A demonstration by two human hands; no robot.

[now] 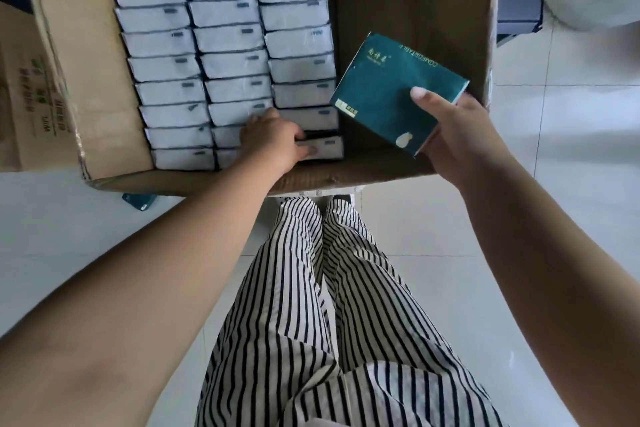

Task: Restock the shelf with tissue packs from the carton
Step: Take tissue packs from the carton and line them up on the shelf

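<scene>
Risk of a slip first: green tissue pack [391, 94] held tilted above the empty right part of the carton [460, 10], pinched by one end only, so likely to pivot out and drop back inside if jostled. Risk also of dragging up neighbours: packed rows of tissue packs [221, 45] wedged tight just beyond the left grip [277, 139], each standing on edge and touching the next, so a pull on one could lift or topple those beside it. Possible snag on the near carton wall, right under both wrists.

Right grip [460, 135]: closed round the near end of the green tissue pack, thumb [427, 96] flat across its top face, fingers underneath and out of sight. Pack clear of the rows, just to their right.

Left grip: fingers curled down into the gap at the near end of the third row, thumb lying along the nearest white pack [325, 147]; pinch apparently begun, pack not lifted. Exact finger depth hidden by the back of the hand.

One stray green pack [138, 201] on the floor, below-left of the left grip, half under the carton. Shelf not in view.
</scene>
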